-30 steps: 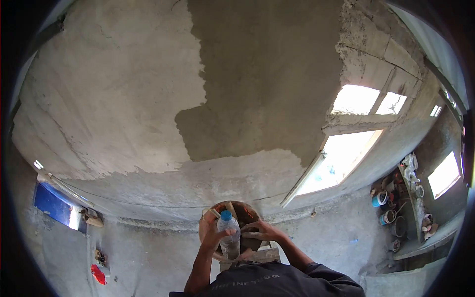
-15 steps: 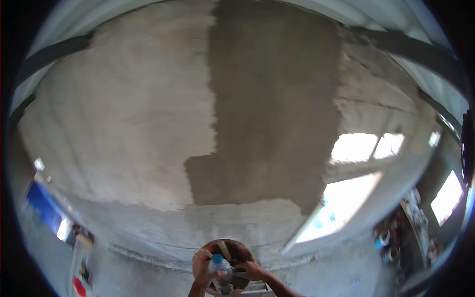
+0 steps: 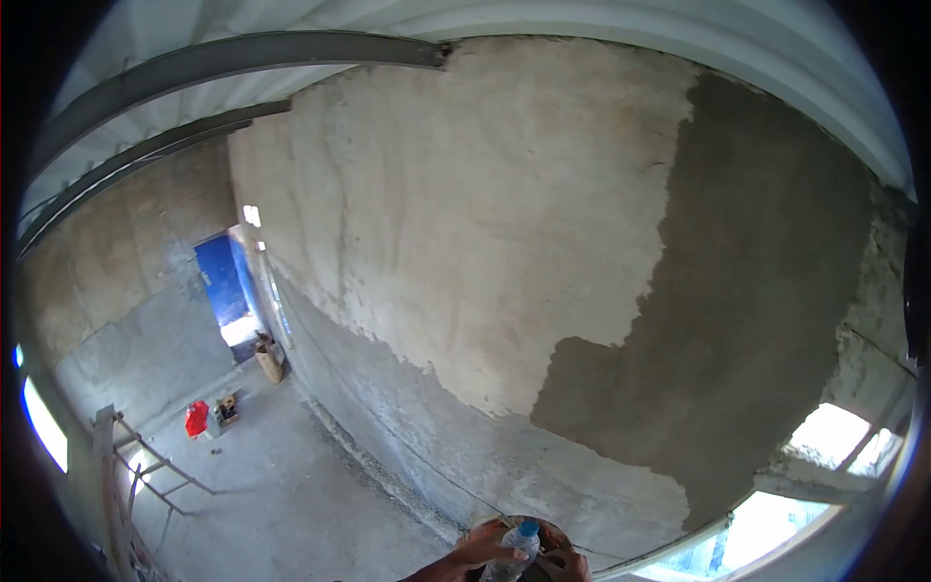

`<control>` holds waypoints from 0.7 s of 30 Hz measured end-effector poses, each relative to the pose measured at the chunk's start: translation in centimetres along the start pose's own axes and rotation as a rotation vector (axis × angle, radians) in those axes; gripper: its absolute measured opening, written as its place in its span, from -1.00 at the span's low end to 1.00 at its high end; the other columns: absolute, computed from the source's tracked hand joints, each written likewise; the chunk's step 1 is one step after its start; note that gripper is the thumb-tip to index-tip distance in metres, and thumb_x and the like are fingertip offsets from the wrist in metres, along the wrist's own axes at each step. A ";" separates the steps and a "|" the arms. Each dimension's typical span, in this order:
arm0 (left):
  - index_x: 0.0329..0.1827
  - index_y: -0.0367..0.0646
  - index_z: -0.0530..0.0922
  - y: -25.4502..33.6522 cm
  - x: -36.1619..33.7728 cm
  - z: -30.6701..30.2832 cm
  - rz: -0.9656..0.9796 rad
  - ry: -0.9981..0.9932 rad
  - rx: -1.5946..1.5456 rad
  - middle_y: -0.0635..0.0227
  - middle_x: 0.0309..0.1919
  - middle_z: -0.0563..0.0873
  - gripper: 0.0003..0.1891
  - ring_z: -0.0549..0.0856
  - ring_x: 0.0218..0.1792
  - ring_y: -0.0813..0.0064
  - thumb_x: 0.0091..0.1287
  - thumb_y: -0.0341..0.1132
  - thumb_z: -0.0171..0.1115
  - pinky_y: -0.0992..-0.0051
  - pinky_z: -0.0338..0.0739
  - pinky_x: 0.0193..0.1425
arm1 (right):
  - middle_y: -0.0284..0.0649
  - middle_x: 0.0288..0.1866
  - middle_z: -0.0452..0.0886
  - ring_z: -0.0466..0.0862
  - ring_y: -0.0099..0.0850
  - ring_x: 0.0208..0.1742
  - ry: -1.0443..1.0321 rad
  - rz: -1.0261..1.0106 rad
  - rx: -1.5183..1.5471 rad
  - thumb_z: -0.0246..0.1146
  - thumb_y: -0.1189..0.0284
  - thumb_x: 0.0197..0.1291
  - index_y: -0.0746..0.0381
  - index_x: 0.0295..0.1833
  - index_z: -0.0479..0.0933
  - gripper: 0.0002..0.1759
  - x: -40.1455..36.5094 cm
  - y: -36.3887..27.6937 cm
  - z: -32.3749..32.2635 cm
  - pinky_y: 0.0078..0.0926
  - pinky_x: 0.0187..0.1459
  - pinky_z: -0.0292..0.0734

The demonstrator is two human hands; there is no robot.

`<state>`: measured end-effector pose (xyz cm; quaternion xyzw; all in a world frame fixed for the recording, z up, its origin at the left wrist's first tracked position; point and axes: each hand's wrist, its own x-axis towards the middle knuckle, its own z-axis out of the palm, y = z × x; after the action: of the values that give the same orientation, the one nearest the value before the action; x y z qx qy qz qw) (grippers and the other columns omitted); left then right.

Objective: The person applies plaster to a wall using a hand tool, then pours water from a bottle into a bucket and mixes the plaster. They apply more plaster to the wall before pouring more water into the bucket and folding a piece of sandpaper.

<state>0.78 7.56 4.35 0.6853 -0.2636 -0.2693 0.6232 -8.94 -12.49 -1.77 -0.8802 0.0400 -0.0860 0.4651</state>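
Observation:
A clear plastic bottle with a blue cap (image 3: 529, 529) stands out at the bottom edge, its lower part cut off by the frame. Wrapped around it from the left is my left hand (image 3: 475, 549). On the bottle's other side, my right hand (image 3: 572, 565) is close to the round reddish-brown container (image 3: 556, 532); its fingers are mostly hidden, and whether it grips the rim does not show. Inside the container lies something dark, with a pale strip near the rim.
A tall wall carries a dark damp-looking patch (image 3: 747, 291) on its right. At lower left stand a ladder-like frame (image 3: 155, 470), a red item (image 3: 197, 419) and a small box (image 3: 227, 408) on the concrete floor. Farther back is a blue door (image 3: 223, 281).
My view has swung left, so the dark patch now sits farther right and more floor shows. My left hand stays on the bottle; the right hand has moved lower beside the container.

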 end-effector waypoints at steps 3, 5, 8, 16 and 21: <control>0.24 -0.21 0.37 -2.8 0.8 -0.1 0.059 0.008 0.138 0.11 0.16 0.47 -0.23 0.40 0.22 0.22 0.02 0.09 0.33 0.37 0.21 0.32 | 0.04 -0.05 0.57 0.50 -0.05 0.08 -0.031 -0.386 -0.390 0.31 0.32 0.06 0.24 -0.14 0.60 -0.71 2.3 7.1 3.0 -0.21 0.11 0.38; 0.25 -0.20 0.37 -1.1 0.2 0.1 0.008 -0.015 0.130 0.07 0.21 0.42 -0.21 0.37 0.26 0.20 0.02 0.12 0.31 0.35 0.19 0.32 | 0.04 -0.04 0.57 0.50 -0.05 0.09 0.000 -0.630 -0.755 0.32 0.31 0.06 0.23 -0.13 0.60 -0.71 1.8 4.7 2.9 -0.21 0.12 0.37; 0.21 -0.24 0.39 0.9 -0.4 -0.1 -0.051 -0.020 0.173 0.12 0.15 0.49 -0.24 0.44 0.19 0.26 0.02 0.06 0.34 0.37 0.27 0.27 | 0.03 -0.04 0.57 0.50 -0.05 0.08 -0.062 -0.113 -0.035 0.32 0.31 0.05 0.21 -0.12 0.60 -0.71 0.1 -0.2 -1.6 -0.22 0.12 0.37; 0.11 -0.28 0.45 -1.0 -0.5 1.7 -0.028 0.104 -0.429 0.23 -0.01 0.61 -0.38 0.56 0.03 0.36 0.05 -0.09 0.37 0.43 0.38 0.14 | -0.10 -0.17 0.61 0.57 -0.35 -0.18 -0.228 0.328 0.274 0.24 0.29 0.14 0.28 -0.04 0.58 -0.66 -1.3 0.1 -7.3 -0.40 -0.16 0.47; 0.08 -0.28 0.46 -1.0 -0.3 0.7 -0.061 0.046 -0.329 0.26 -0.06 0.63 -0.42 0.58 -0.02 0.39 0.06 -0.13 0.37 0.45 0.40 0.11 | -0.13 -0.38 0.66 0.62 -0.39 -0.38 -0.051 0.318 0.243 0.19 0.34 0.17 0.33 -0.19 0.62 -0.73 -3.0 -1.0 -9.0 -0.45 -0.32 0.54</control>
<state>0.10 7.32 3.28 0.5879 -0.1804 -0.3118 0.7243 -13.59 -18.76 3.69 -0.8020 0.1563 0.0067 0.5765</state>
